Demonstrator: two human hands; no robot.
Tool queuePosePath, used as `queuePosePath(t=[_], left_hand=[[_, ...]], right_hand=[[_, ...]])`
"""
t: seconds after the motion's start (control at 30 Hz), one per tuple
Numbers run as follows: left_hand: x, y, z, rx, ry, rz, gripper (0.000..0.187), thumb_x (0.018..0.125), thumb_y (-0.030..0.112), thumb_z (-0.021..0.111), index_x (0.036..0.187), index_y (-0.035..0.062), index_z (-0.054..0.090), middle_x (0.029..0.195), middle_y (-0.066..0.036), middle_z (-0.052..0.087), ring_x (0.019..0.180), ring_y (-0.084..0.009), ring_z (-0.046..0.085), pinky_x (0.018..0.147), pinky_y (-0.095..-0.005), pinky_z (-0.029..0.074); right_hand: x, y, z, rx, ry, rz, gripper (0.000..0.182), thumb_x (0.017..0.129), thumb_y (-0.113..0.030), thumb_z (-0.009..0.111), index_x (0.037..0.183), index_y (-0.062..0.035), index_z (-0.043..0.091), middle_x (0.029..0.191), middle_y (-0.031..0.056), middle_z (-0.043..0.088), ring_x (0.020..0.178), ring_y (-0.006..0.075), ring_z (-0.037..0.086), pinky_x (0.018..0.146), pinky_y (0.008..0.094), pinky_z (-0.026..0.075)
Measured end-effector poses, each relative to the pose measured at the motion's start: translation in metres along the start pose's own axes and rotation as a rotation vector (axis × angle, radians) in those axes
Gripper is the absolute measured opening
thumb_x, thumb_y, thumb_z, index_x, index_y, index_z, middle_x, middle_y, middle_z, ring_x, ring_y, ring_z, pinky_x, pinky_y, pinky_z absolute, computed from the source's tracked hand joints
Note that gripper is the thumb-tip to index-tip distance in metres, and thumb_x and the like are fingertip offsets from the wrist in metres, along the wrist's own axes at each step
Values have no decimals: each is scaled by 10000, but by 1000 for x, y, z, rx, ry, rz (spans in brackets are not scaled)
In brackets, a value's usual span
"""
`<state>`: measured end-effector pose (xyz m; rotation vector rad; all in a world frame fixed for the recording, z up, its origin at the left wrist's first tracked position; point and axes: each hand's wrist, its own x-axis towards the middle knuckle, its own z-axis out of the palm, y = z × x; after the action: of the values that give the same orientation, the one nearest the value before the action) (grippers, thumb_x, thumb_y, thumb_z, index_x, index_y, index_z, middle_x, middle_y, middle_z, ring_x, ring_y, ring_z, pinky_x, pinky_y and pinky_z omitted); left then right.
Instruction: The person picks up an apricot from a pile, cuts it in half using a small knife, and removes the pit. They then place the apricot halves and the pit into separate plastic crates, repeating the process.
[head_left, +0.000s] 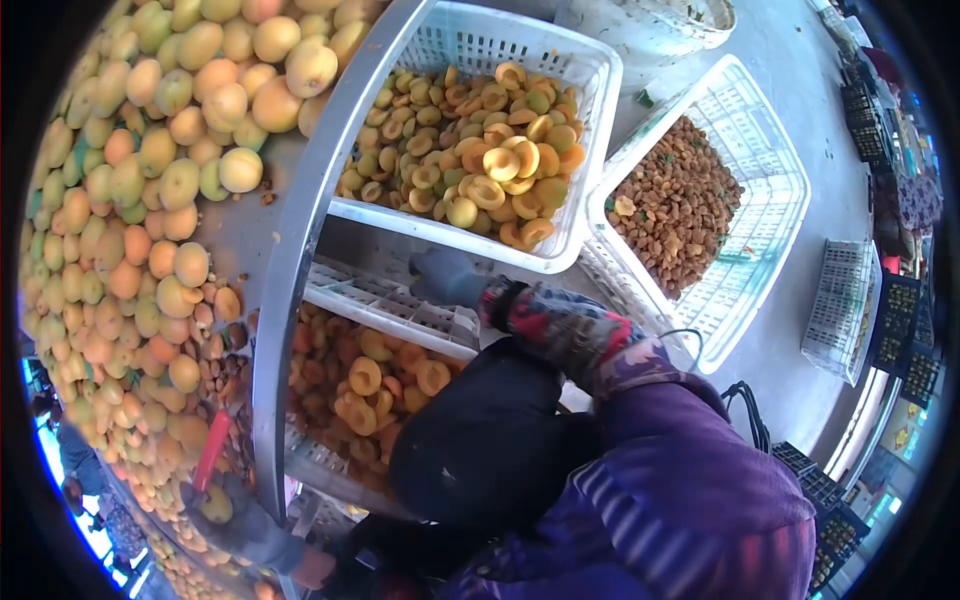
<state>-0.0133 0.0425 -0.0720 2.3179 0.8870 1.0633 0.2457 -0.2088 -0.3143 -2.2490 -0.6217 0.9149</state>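
My left hand [228, 512], in a grey glove, is closed around a yellow-green apricot [216, 505] at the lower left. A red handle [211, 450], like a knife's, sticks out beside that fruit; its blade does not show. My right hand [447, 278], also gloved in grey, is over the rim of the lower white crate [390, 312], fingers apart, with nothing seen in it. Halved apricots [368, 395] fill that lower crate. Above my right hand stands another white crate [460, 232] of pitted apricot halves [490, 165].
Whole apricots [150, 200] heap on the metal-edged table [285, 260], with brown pits [225, 375] among them. A white crate [765, 190] of brown pits [680, 200] stands on the floor. A white bucket [650, 30] is beyond. More crates [840, 310] stand at right; people are in the far lower left.
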Motion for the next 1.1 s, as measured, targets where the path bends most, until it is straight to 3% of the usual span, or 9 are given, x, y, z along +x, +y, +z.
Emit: queuePosePath(t=[0.07,0.1,0.27,0.33,0.4,0.63,0.8,0.9,1.1], left_hand=[[-2,13,5,-597,109,-390,373,957,227,467,1257,8,497,1068,-167,478,773,-200,402,604,-268,383],[-2,3,-6,-1183,-93,-423,373,965,229,448,1273,23,493,1086,-197,502,791,-223,456,612,-273,415],[4,9,1,-1281,-46,-472,336,951,242,498,1206,30,550,1007,-199,592,758,-232,559,541,-232,442],[3,3,0,-1322,-178,-408,319,957,231,480,1166,-1,541,1081,-90,574,970,-187,579,632,-255,456],[6,12,-1,-1348,-273,-444,316,961,234,473,1169,7,545,1096,-75,580,946,-182,592,651,-267,477],[0,45,15,-1130,86,-443,274,936,259,547,1067,23,598,969,-73,637,822,-208,614,645,-277,515],[2,7,5,-1095,-76,-377,297,975,227,465,1179,21,532,1097,-58,558,938,-194,579,753,-267,527],[3,12,4,-1167,-123,-436,305,971,246,472,1172,25,534,1091,-64,562,937,-200,584,746,-271,529],[5,26,6,-1175,-91,-519,310,956,277,495,1134,30,550,1042,-70,586,908,-208,593,719,-263,524]], right_hand=[[-29,11,-3,97,-8,-28,340,756,-272,632,1033,-77,603,991,192,636,941,343,613,803,431,478],[-46,10,-11,145,-40,-53,332,762,-273,629,1026,-75,608,978,193,641,926,341,619,796,419,480],[-99,20,-23,290,53,-165,298,756,-260,641,985,-70,633,882,173,658,851,343,631,762,408,487],[-107,15,-36,416,91,-190,287,753,-239,653,974,-58,630,866,170,658,825,337,634,748,398,487],[-116,3,-50,426,80,-166,277,741,-207,673,955,-39,621,860,173,657,804,318,633,742,381,483],[-152,-36,-101,57,292,-380,345,743,-284,679,1022,-104,581,916,162,608,830,355,613,703,435,495],[-128,-14,-154,-280,642,-208,357,765,-261,648,1072,-99,568,1013,178,592,838,344,637,687,438,512],[-99,15,-168,-546,317,31,250,795,-160,550,1034,-87,559,949,157,640,845,327,653,661,454,513],[-42,47,-160,-654,320,14,294,788,-208,601,1037,-72,522,902,137,663,806,329,661,664,442,510]])
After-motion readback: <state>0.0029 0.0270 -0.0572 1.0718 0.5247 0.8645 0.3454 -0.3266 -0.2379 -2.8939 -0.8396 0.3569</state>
